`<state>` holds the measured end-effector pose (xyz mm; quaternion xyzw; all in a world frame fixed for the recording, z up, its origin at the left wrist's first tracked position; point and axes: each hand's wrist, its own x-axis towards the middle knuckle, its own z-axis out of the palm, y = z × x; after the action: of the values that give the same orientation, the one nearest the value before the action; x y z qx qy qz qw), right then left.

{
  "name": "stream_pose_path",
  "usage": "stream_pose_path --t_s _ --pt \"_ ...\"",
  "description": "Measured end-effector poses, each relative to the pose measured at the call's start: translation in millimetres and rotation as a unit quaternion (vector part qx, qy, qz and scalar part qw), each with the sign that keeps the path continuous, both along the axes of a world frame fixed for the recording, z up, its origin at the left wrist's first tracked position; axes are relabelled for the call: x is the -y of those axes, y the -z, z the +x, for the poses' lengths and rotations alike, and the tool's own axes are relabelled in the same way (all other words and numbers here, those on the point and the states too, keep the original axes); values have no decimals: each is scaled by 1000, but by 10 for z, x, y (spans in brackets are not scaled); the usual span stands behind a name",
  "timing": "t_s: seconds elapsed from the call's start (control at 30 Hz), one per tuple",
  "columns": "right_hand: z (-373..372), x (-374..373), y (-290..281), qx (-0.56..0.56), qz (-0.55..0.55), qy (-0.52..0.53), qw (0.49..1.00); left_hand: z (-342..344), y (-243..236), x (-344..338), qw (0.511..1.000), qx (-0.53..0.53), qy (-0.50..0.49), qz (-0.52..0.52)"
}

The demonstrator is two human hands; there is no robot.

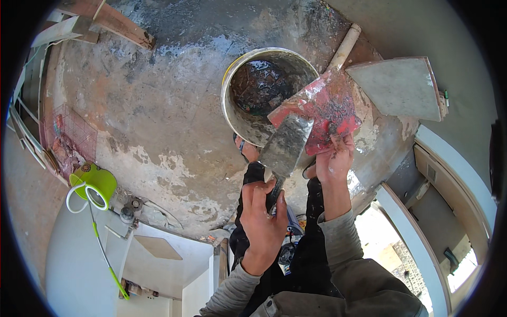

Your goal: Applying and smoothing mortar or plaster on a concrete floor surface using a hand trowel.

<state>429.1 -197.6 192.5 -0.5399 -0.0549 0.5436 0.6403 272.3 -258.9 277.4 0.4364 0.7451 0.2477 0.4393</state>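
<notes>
trowel [288, 145] and red board [327, 108] are meeting in view just ahead of the person, and that crossing is what the next move seems to be hinging on. the left hand [261, 214] is grasping the trowel by its dark handle, fingers curling around it. the long axis is running away from the body and leaning a little to the right, so the broad, smeared blade is pointing up toward the board's near-left corner — overlapping it in this view, though whether metal is touching board i cannot tell. the right hand [336, 161] is gripping the board at its near edge, thumb lying on top; dark, lumpy residue is coating much of its face.

the bucket [228, 105] is standing on the floor [158, 132] ahead of both hands and left of the right one, with dark, wet-looking material [259, 87] lying in its bottom. the board's far-left corner is jutting over the mouth — rim contact is hard to judge. of the two hands, the right is appearing nearer to the rim, while the left is reaching toward it only through the trowel's length.
</notes>
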Motion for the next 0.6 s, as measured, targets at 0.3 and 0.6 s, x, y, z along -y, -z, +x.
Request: stream_pose_path --t_s 0.3,0.6 --pt "-157 -1 -34 14 10 9 1000 221 59 -127 999 7 -37 -19" --pt "-42 331 -126 -47 -2 23 999 174 331 -425 998 -3 -57 20"
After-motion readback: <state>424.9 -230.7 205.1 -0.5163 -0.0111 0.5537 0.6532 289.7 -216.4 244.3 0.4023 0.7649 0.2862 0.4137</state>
